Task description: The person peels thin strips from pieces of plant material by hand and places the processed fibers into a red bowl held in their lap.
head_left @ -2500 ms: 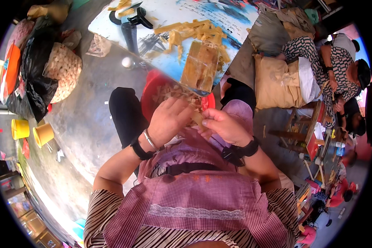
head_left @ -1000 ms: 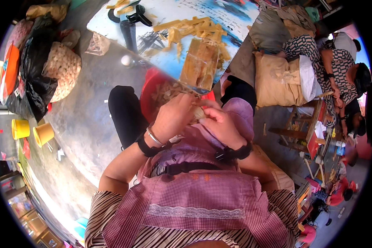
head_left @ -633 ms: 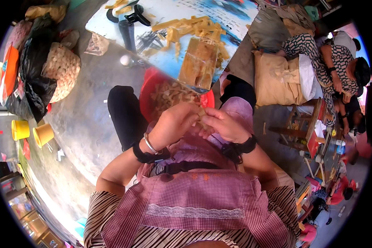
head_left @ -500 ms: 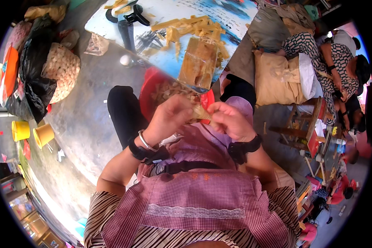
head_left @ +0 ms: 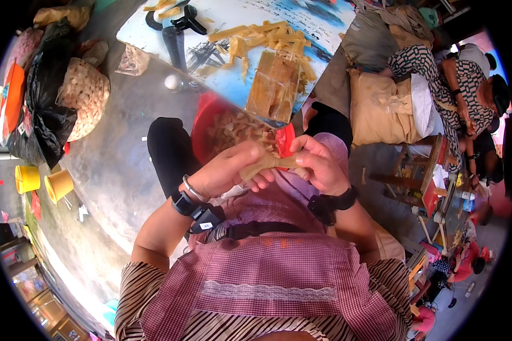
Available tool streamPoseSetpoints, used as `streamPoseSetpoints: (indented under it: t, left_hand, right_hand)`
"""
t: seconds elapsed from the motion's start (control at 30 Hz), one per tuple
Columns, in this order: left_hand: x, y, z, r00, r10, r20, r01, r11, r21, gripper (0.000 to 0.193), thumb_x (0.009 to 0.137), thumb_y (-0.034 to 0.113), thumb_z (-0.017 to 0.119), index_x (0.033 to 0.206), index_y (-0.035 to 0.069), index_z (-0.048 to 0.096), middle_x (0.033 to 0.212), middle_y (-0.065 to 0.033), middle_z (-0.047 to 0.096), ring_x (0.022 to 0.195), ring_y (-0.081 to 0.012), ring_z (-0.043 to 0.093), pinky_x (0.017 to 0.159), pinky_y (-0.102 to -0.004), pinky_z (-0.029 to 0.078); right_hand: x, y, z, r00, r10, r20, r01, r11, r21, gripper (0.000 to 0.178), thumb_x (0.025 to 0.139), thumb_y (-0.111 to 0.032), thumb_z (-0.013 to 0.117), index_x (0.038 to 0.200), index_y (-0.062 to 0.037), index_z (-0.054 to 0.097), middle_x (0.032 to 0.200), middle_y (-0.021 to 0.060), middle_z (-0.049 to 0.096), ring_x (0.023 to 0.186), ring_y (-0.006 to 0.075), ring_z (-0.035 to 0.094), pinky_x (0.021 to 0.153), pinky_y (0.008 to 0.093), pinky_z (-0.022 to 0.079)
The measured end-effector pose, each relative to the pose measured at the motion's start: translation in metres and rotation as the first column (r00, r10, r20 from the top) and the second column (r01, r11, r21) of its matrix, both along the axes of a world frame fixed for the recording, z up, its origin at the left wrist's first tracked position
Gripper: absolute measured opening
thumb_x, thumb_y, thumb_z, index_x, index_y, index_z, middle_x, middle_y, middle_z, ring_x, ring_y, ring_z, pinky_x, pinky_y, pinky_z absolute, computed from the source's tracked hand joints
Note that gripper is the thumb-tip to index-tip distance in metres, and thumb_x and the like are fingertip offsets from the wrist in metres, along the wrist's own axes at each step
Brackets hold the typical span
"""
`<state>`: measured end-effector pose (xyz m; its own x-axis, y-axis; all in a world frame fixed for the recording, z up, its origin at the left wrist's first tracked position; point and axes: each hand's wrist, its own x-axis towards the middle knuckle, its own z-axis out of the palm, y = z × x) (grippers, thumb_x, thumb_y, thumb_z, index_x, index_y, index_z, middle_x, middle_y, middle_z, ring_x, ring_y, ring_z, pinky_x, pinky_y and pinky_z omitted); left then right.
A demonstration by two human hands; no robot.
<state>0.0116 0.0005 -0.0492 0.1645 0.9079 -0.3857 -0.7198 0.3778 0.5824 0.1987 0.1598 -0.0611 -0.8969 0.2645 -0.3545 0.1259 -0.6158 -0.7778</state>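
Observation:
A tan, flat strip [head_left: 263,165] is stretched between my two hands, above my lap and the near edge of a red basin. Its left end is wide and flared, and it narrows toward the right. My left hand [head_left: 238,166] grips the wide end, thumb on top and fingers underneath. With thumb and fingers my right hand [head_left: 323,167] pinches the other end, which is partly hidden. The red basin [head_left: 201,126] holds many small tan pieces. On the table [head_left: 207,71] beyond it lie loose yellowish strips [head_left: 267,35] and a plastic-wrapped stack of strips [head_left: 273,84].
A black clamp-like object [head_left: 189,23] sits on the table's far left. Black bag [head_left: 45,96] and yellow buckets [head_left: 60,184] stand at left. At right are a tan sack [head_left: 381,108], a wooden stool [head_left: 421,176] and other people, one in a checked garment [head_left: 418,62].
My left hand has turned and shifted slightly down, its fingers now underneath. The strip shows more of its length, with the flared end plainly visible. My right hand stays nearly in place.

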Motion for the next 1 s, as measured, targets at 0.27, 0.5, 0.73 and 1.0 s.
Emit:
streamPoseSetpoints:
  t: [0.27, 0.5, 0.73, 1.0]
  left_hand:
    - [0.007, 0.009, -0.012, 0.972, 0.051, -0.232, -0.058, 0.998, -0.025, 0.009, 0.088, 0.008, 0.061, 0.087, 0.005, 0.053, 0.073, -0.0048, 0.062, 0.059, -0.0083, 0.058, 0.053, -0.0191, 0.047]
    - [-0.015, 0.016, 0.009, 0.817, 0.187, -0.545, -0.127, 0.981, 0.147, 0.009, 0.087, 0.007, 0.061, 0.084, 0.007, 0.053, 0.071, -0.0002, 0.059, 0.057, -0.0036, 0.051, 0.051, -0.0167, 0.04]
    - [-0.042, 0.07, 0.018, -0.378, 0.634, -0.675, 0.242, 0.771, 0.589, 0.021, 0.074, -0.001, 0.065, 0.093, 0.005, 0.06, 0.083, -0.0086, 0.058, 0.08, -0.0242, 0.058, 0.07, -0.0329, 0.048]
    - [-0.049, 0.042, 0.001, 0.572, 0.4, -0.716, -0.366, 0.906, 0.213, 0.01, 0.088, 0.005, 0.052, 0.094, 0.004, 0.06, 0.083, -0.0016, 0.061, 0.072, -0.0165, 0.056, 0.062, -0.029, 0.047]
  right_hand:
    - [-0.009, -0.006, 0.012, 0.998, 0.064, -0.008, -0.064, 0.996, 0.063, 0.018, 0.089, -0.007, 0.052, 0.106, -0.0074, 0.048, 0.071, -0.0029, 0.051, 0.056, 0.0032, 0.041, 0.049, 0.0164, 0.031]
    - [-0.02, 0.008, 0.022, 0.998, 0.057, 0.04, -0.068, 0.912, 0.404, 0.015, 0.092, -0.007, 0.054, 0.103, -0.0027, 0.046, 0.074, 0.0027, 0.056, 0.064, 0.0076, 0.053, 0.057, 0.0205, 0.042]
    - [-0.072, 0.035, 0.018, 0.939, -0.275, -0.207, 0.29, 0.311, 0.905, 0.009, 0.088, -0.006, 0.058, 0.096, -0.0031, 0.056, 0.074, 0.0047, 0.058, 0.061, 0.0113, 0.051, 0.057, 0.0241, 0.043]
    - [-0.057, 0.071, 0.011, 0.878, -0.476, 0.043, 0.34, 0.686, 0.643, 0.016, 0.092, -0.009, 0.049, 0.103, -0.0018, 0.058, 0.081, 0.0049, 0.065, 0.067, 0.0123, 0.06, 0.061, 0.025, 0.048]
